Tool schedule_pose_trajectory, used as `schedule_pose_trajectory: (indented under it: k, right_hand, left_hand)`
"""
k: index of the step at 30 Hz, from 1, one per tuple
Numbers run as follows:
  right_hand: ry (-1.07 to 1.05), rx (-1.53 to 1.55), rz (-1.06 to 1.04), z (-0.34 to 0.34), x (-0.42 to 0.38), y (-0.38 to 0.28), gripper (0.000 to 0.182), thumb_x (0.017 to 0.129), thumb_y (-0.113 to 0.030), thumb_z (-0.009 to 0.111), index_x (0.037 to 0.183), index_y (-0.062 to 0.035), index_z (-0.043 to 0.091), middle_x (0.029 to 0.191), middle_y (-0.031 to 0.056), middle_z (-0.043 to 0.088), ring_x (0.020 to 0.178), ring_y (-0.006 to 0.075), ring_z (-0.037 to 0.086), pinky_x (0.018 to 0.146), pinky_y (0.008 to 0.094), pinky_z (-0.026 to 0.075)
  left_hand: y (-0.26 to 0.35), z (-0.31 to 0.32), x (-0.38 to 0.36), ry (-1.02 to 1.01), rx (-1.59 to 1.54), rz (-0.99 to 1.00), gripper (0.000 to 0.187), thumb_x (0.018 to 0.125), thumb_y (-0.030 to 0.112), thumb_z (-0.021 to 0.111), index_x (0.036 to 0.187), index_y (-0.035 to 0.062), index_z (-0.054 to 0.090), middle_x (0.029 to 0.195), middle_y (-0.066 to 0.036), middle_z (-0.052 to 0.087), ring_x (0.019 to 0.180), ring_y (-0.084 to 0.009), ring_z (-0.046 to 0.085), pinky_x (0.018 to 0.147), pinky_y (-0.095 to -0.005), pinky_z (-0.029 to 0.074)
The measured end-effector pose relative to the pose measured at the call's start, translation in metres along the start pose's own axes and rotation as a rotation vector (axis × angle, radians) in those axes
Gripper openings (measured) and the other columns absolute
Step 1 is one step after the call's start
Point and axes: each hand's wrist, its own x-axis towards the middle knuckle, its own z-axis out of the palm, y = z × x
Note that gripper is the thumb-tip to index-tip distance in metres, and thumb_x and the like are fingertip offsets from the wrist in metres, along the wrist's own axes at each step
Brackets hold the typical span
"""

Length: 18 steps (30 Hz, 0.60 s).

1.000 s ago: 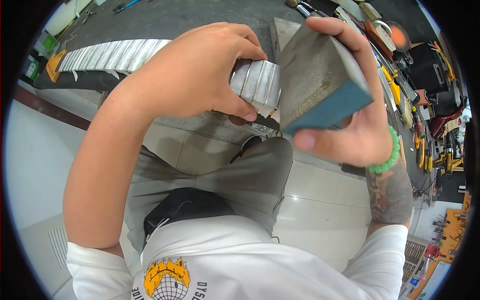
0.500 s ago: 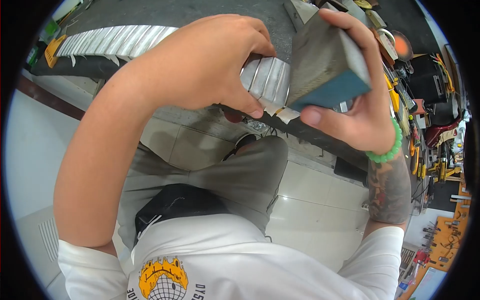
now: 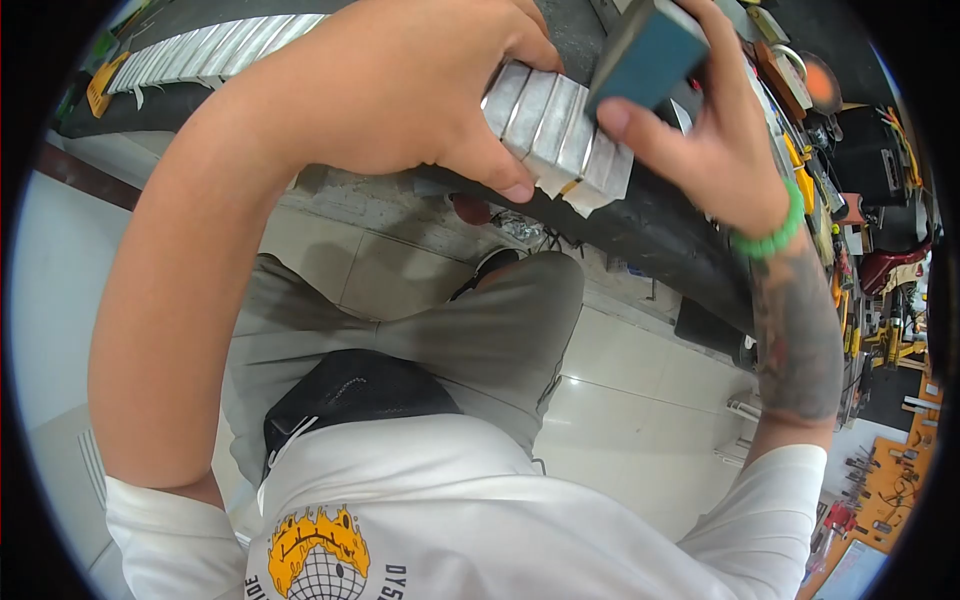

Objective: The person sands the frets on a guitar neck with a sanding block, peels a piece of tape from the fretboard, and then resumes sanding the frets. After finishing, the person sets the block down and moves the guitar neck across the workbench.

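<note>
A long row of silvery metal pieces (image 3: 205, 50) lies along the dark bench. My left hand (image 3: 450, 95) is clamped over the row, its thumb on the near side and fingers on the far side, close to the right end pieces (image 3: 560, 120). Torn white paper or tape hangs beneath that end. My right hand (image 3: 715, 150), above a green bead bracelet, grips a grey block with a blue face (image 3: 650, 60), thumb on the near edge. The block is tilted beside the row's right end; whether they touch is unclear.
A yellow piece (image 3: 102, 85) stands at the row's far left end. Tools and a black box (image 3: 865, 160) crowd the bench on the right. An orange pegboard (image 3: 895, 480) holds small tools at lower right. My legs are below the bench edge.
The block in my right hand has moved up and tilted, showing more of its blue face. More end pieces of the row are visible. My left hand keeps its hold, slightly higher in view.
</note>
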Motion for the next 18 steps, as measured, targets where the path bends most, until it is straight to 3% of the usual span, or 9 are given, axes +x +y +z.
schedule_pose_trajectory:
  k: [2, 4, 8, 9, 11, 13, 15, 16, 18]
  right_hand:
    - [-0.039, 0.034, -0.014, -0.008, -0.001, -0.001, 0.094, 0.078, -0.032, 0.092, 0.15, -0.0036, 0.039, 0.143, 0.0169, 0.045, 0.133, 0.0316, 0.048, 0.112, 0.044, 0.039]
    - [-0.054, -0.609, -0.486, -0.014, -0.014, -0.007, 0.088, 0.08, -0.032, 0.091, 0.148, -0.0045, 0.041, 0.144, 0.0182, 0.044, 0.132, 0.0342, 0.048, 0.112, 0.0475, 0.039]
    - [-0.024, -1.036, -0.804, -0.011, -0.006, 0.008, 0.086, 0.081, -0.031, 0.088, 0.147, -0.0045, 0.04, 0.145, 0.0187, 0.043, 0.132, 0.0368, 0.047, 0.112, 0.0485, 0.038]
    - [-0.018, -1.038, -0.798, -0.008, -0.003, 0.012, 0.086, 0.081, -0.031, 0.088, 0.147, -0.0045, 0.04, 0.145, 0.0187, 0.043, 0.132, 0.0368, 0.047, 0.112, 0.0485, 0.038]
    - [-0.023, 0.028, -0.161, -0.002, 0.003, 0.023, 0.089, 0.079, -0.032, 0.089, 0.149, -0.0049, 0.04, 0.145, 0.0181, 0.043, 0.132, 0.0365, 0.047, 0.111, 0.0485, 0.038]
    - [-0.002, 0.039, -0.205, -0.002, 0.002, 0.014, 0.093, 0.077, -0.034, 0.09, 0.15, -0.0055, 0.039, 0.144, 0.0174, 0.043, 0.132, 0.0368, 0.047, 0.111, 0.049, 0.038]
    - [-0.163, -0.398, -0.472, -0.017, -0.011, -0.039, 0.095, 0.075, -0.035, 0.09, 0.149, -0.0054, 0.04, 0.144, 0.0174, 0.043, 0.132, 0.0364, 0.047, 0.111, 0.0496, 0.037]
    - [-0.112, -0.094, -0.44, 0.001, -0.022, -0.033, 0.094, 0.074, -0.034, 0.089, 0.149, -0.0043, 0.041, 0.142, 0.0171, 0.044, 0.13, 0.0361, 0.046, 0.111, 0.0501, 0.037]
    - [-0.159, -0.251, -0.343, -0.009, -0.015, -0.035, 0.094, 0.074, -0.034, 0.089, 0.149, -0.0047, 0.041, 0.14, 0.0168, 0.044, 0.13, 0.0354, 0.046, 0.111, 0.0495, 0.037]
  left_hand:
    - [0.001, 0.003, -0.002, 0.026, 0.021, 0.012, 0.074, 0.075, 0.045, 0.088, 0.123, -0.0086, 0.068, 0.127, -0.022, 0.064, 0.12, -0.0373, 0.061, 0.104, -0.042, 0.05]
    - [0.007, 0.002, -0.003, 0.058, 0.039, 0.01, 0.073, 0.074, 0.045, 0.088, 0.122, -0.0078, 0.069, 0.126, -0.022, 0.064, 0.12, -0.0374, 0.061, 0.103, -0.0419, 0.05]
    - [0.004, 0.0, 0.0, 0.007, -0.062, -0.05, 0.074, 0.072, 0.044, 0.09, 0.121, -0.0073, 0.069, 0.126, -0.021, 0.064, 0.118, -0.0374, 0.061, 0.102, -0.041, 0.05]
    - [-0.003, 0.004, 0.0, 0.015, -0.05, -0.016, 0.074, 0.072, 0.043, 0.09, 0.121, -0.007, 0.069, 0.126, -0.021, 0.065, 0.118, -0.0372, 0.062, 0.102, -0.0407, 0.05]
    - [-0.013, 0.013, -0.003, 0.067, -0.025, 0.053, 0.074, 0.071, 0.043, 0.09, 0.121, -0.0071, 0.069, 0.125, -0.02, 0.065, 0.117, -0.0368, 0.062, 0.101, -0.0406, 0.051]
    - [-0.01, 0.01, -0.002, 0.125, 0.0, 0.12, 0.074, 0.071, 0.043, 0.091, 0.121, -0.0072, 0.069, 0.125, -0.02, 0.065, 0.117, -0.0364, 0.062, 0.101, -0.0404, 0.051]
    - [0.003, 0.003, -0.001, 0.031, 0.041, -0.04, 0.074, 0.071, 0.043, 0.091, 0.121, -0.0067, 0.07, 0.125, -0.02, 0.065, 0.116, -0.0363, 0.062, 0.1, -0.0408, 0.051]
    - [-0.002, 0.005, -0.002, 0.034, 0.04, -0.045, 0.074, 0.071, 0.043, 0.091, 0.121, -0.0067, 0.07, 0.125, -0.02, 0.065, 0.116, -0.0363, 0.062, 0.1, -0.0408, 0.051]
    - [-0.013, 0.012, -0.001, 0.07, -0.099, -0.009, 0.074, 0.071, 0.044, 0.091, 0.12, -0.0072, 0.07, 0.125, -0.02, 0.065, 0.116, -0.0361, 0.063, 0.099, -0.0409, 0.052]
